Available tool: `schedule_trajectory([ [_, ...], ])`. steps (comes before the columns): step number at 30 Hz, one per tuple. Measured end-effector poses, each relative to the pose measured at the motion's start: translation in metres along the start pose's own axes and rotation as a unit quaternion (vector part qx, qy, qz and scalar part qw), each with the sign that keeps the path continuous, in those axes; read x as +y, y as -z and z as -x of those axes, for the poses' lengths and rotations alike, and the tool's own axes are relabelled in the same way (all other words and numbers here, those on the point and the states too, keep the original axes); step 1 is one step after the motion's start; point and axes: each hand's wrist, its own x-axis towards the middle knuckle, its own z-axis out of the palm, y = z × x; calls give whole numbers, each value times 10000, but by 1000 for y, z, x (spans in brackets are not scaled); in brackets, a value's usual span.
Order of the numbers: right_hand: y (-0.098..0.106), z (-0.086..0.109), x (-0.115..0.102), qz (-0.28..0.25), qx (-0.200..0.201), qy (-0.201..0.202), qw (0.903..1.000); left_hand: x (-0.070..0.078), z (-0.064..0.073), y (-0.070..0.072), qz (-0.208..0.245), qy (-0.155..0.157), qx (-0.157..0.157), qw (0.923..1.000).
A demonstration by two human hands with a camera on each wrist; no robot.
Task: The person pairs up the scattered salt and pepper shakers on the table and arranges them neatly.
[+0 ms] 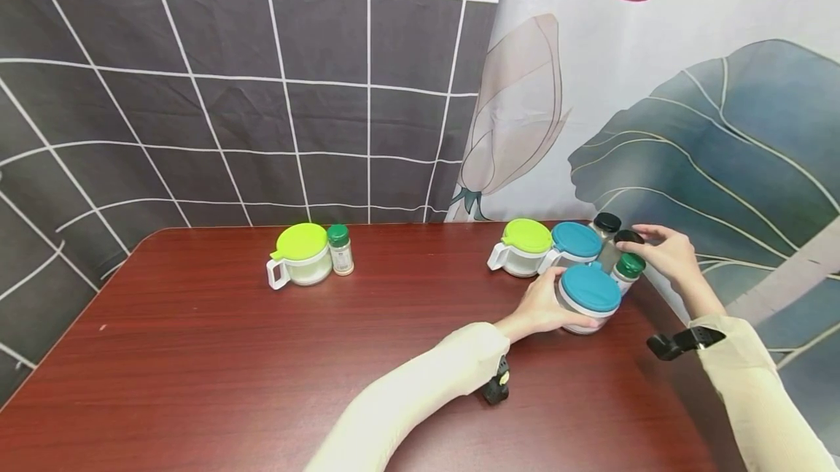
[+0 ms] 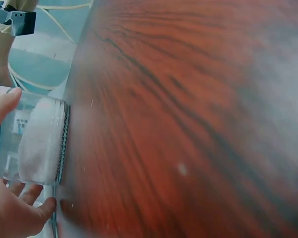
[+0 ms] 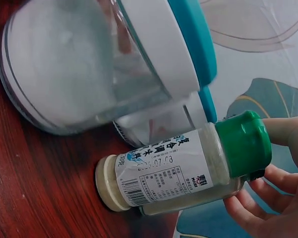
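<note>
My left hand (image 1: 541,304) grips a clear seasoning jar with a blue lid (image 1: 591,288), fingers and thumb around its side. In the left wrist view, white contents show in this jar (image 2: 39,141), and it stands close to the table surface. My right hand (image 1: 671,256) holds a black-capped bottle (image 1: 628,237) between thumb and fingers. A green-capped shaker (image 3: 164,171) with a printed label stands in front of that bottle and partly hides it. Behind them are another black-capped bottle (image 1: 607,223), a second blue-lidded jar (image 1: 575,239) and a green-lidded jar (image 1: 527,237).
Farther left, another green-lidded jar (image 1: 302,253) with a white handle stands beside a second green-capped shaker (image 1: 340,249). The dark red table (image 1: 262,370) ends at a tiled-pattern curtain (image 1: 315,114) and a leaf-printed cloth (image 1: 695,136) at the back and right.
</note>
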Motion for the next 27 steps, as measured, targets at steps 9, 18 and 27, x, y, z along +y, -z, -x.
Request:
schedule_trajectory([
  [9, 2, -5, 8, -248, -356, -462, 9980, -9, 4, 11, 119, -171, -126, 9997],
  [18, 5, -9, 19, -357, -530, -125, 9979, -11, 8, 20, 143, -84, -164, 9997],
  [27, 5, -13, 19, -376, -639, -243, 9969, -10, 4, 19, 12, -34, -302, 9995],
])
